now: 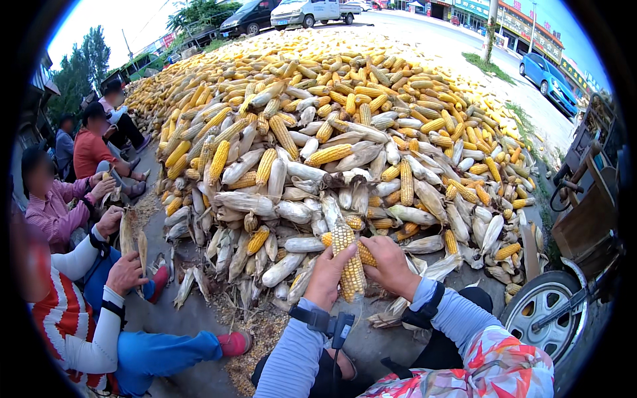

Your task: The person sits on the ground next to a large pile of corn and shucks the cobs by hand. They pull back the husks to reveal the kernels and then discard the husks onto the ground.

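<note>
A pale yellow corn cob (352, 282), its husk off, stands upright in front of me. My left hand (322, 278) is closed around its left side, thumb across the kernels. Behind it a deeper yellow corn cob (366, 255) crosses at a slant, and my right hand (393, 266) is closed on that cob's right end. The two cobs touch where they cross. Just beyond my hands rises a large heap of corn (318, 155), some ears bare and yellow, others still in dry, whitish husks.
Several people sit along the heap's left side; the nearest (73, 305) holds a dry husk (126, 235). Loose kernels (255, 338) lie on the ground at my left. A cart with a spoked wheel (544, 318) stands close on my right. Vehicles are parked beyond the heap.
</note>
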The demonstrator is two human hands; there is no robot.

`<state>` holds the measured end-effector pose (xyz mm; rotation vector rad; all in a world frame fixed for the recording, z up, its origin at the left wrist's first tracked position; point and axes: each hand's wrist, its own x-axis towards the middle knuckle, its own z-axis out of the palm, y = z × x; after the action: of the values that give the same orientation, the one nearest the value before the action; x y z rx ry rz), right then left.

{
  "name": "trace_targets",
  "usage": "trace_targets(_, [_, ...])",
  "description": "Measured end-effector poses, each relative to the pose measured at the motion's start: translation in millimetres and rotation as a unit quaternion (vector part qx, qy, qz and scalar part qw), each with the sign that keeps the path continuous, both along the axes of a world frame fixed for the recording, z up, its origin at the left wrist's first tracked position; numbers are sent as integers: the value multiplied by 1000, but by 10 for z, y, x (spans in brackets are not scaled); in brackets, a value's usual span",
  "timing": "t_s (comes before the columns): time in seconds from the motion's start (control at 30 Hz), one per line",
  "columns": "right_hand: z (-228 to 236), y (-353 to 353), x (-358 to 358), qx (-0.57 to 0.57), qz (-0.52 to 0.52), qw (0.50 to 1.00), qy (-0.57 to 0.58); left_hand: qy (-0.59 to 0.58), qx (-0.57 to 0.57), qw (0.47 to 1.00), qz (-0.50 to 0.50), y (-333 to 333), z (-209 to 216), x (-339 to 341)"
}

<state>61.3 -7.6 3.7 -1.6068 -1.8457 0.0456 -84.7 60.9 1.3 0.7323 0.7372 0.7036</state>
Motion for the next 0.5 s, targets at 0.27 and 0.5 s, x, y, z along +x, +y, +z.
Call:
trace_targets(0.27, [52,68,157,32,-11,997,63,15,-3,1000,16,75,92,-107])
trace_targets(0.5, [0,-9,216,-80,-7,913,401,-62,17,974,217,310,129,-299])
